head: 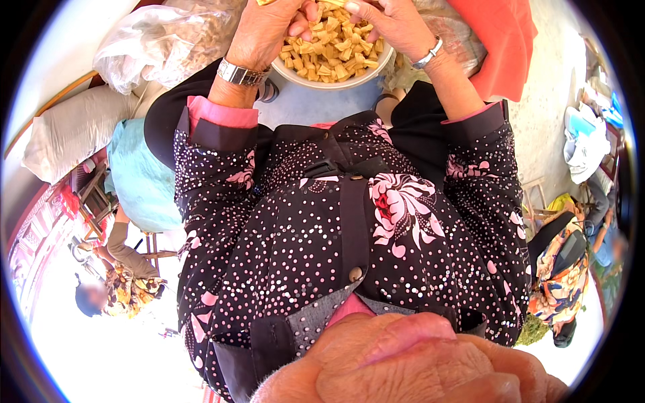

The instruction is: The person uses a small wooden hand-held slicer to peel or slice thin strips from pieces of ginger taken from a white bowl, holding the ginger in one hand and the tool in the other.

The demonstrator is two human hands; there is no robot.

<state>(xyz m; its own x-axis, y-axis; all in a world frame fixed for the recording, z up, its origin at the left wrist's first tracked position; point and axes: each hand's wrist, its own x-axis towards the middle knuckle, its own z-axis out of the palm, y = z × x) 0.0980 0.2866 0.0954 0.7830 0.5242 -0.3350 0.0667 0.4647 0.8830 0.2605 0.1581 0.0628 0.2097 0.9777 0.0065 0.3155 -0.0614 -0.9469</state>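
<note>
Both hands are at the top edge of the view, over a white bowl (pixel 322 86) heaped with small folded yellow pieces (pixel 337 48), which look like plaited straw or husk. My left hand (pixel 274 30), with a metal watch at the wrist, has curled fingers, and a yellow strip (pixel 266 2) shows at its top. My right hand (pixel 390 22), with a silver bracelet, pinches another bit of yellow strip (pixel 332 2) between thumb and fingers. The picture's edge cuts off the upper part of both hands and of what they hold.
A clear plastic bag (pixel 146 45), a pale sack (pixel 80 126) and a light blue cloth bundle (pixel 141 176) lie at the left. Red cloth (pixel 504 45) hangs at the right. Other people sit at the far left (pixel 126 267) and far right (pixel 559 267).
</note>
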